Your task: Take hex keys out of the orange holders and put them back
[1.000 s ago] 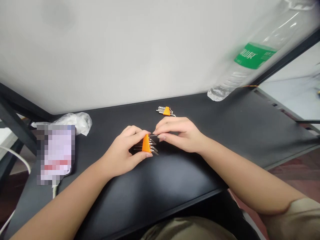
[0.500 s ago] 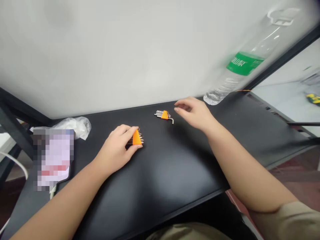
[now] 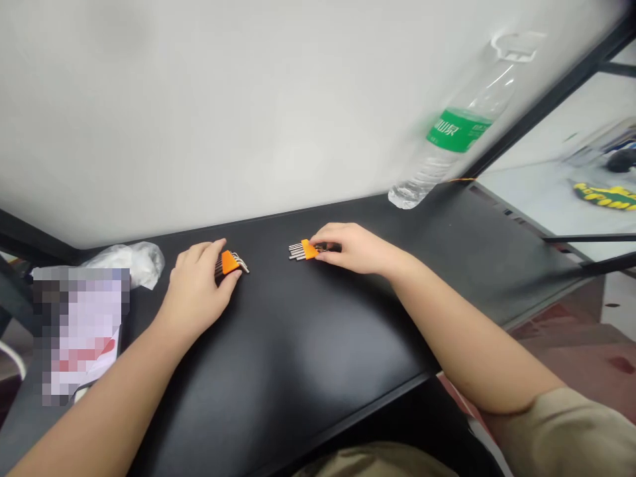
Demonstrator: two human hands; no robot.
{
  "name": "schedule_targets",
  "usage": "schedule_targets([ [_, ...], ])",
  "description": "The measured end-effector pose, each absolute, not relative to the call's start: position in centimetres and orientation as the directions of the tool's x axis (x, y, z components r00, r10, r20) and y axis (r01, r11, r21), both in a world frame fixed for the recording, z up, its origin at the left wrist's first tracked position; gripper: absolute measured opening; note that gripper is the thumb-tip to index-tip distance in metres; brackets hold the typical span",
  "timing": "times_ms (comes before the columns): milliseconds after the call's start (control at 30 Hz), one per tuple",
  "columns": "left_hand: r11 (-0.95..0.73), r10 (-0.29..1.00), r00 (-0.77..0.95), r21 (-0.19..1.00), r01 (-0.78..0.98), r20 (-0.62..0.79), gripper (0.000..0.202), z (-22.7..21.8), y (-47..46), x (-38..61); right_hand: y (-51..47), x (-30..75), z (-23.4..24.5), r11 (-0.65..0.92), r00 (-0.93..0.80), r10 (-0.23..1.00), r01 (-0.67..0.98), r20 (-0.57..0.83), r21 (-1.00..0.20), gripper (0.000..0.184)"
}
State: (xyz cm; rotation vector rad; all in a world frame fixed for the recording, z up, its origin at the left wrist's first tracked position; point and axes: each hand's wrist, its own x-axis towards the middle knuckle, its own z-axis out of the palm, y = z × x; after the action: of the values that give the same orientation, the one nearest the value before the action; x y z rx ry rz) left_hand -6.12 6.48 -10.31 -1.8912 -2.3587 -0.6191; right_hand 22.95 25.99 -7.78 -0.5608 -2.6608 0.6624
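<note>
Two hex key sets, each with silver L-shaped keys in an orange holder, are on the black tabletop (image 3: 278, 331). My left hand (image 3: 196, 281) rests around the left hex key set (image 3: 230, 262), its forefinger and thumb spread apart with the orange holder between them. That set lies on the table, bent key ends pointing right; my palm hides part of its left side. My right hand (image 3: 350, 246) pinches the right hex key set (image 3: 309, 250) at its holder, thumb in front and fingers behind. Straight key ends show to the left, while the bent ends are mostly under my fingers.
A clear plastic bottle (image 3: 417, 175) with a green label stands at the back right against the white wall (image 3: 258, 119). On the left lie a crumpled clear plastic bag (image 3: 144, 262) and a pixelated phone-like object (image 3: 87, 331). Dark frame bars (image 3: 551, 99) rise at the right.
My right hand has come down and left onto the right hex key set and closed on it. My left hand's fingers have spread from the left set. The view has shifted.
</note>
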Motion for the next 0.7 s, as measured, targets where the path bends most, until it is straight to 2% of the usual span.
schedule_targets([
  [67,0.162,0.908,-0.253,0.278,0.947,0.334,0.06,-10.0,6.4,-5.9,26.1,23.5,-7.0,0.777,-0.781,0.538,0.314,0.317,-0.545,0.028],
  [133,0.132,0.89,-0.234,0.27,0.954,0.39,0.055,-9.6,6.3,-5.4,26.5,24.1,-6.5,0.712,-0.623,0.666,0.364,0.411,-0.601,0.026],
  [200,0.081,0.89,-0.189,0.265,0.961,0.415,0.048,-9.1,5.9,-4.7,26.9,24.5,-6.2,0.656,-0.527,0.736,0.401,0.424,-0.64,0.024],
  [233,0.054,0.898,-0.167,0.276,0.96,0.406,0.044,-8.9,5.7,-4.3,27.0,24.6,-6.2,0.644,-0.538,0.743,0.413,0.399,-0.644,0.023],
  [300,0.019,0.927,-0.13,0.303,0.953,0.353,0.036,-8.7,5.3,-3.5,26.9,24.4,-6.4,0.664,-0.64,0.698,0.412,0.321,-0.624,0.022],
  [400,-0.009,0.957,-0.082,0.313,0.95,0.277,0.03,-8.7,4.9,-2.8,26.0,23.5,-6.8,0.776,-0.841,0.499,0.327,0.209,-0.54,0.024],
  [500,-0.062,0.962,-0.028,0.317,0.946,0.272,0.027,-8.8,4.9,-2.6,24.9,22.4,-7.3,0.837,-0.916,0.374,0.267,0.144,-0.478,0.016],
  [600,-0.113,0.959,0.017,0.328,0.938,0.283,0.026,-8.8,4.8,-2.4,23.6,21.6,-7.5,0.82,-0.936,0.338,0.242,0.098,-0.519,0.014],
  [700,-0.167,0.96,0.076,0.336,0.927,0.268,0.027,-8.5,4.7,-2.0,22.1,21.0,-7.4,0.814,-0.966,0.245,0.158,0.083,-0.558,0.013],
])
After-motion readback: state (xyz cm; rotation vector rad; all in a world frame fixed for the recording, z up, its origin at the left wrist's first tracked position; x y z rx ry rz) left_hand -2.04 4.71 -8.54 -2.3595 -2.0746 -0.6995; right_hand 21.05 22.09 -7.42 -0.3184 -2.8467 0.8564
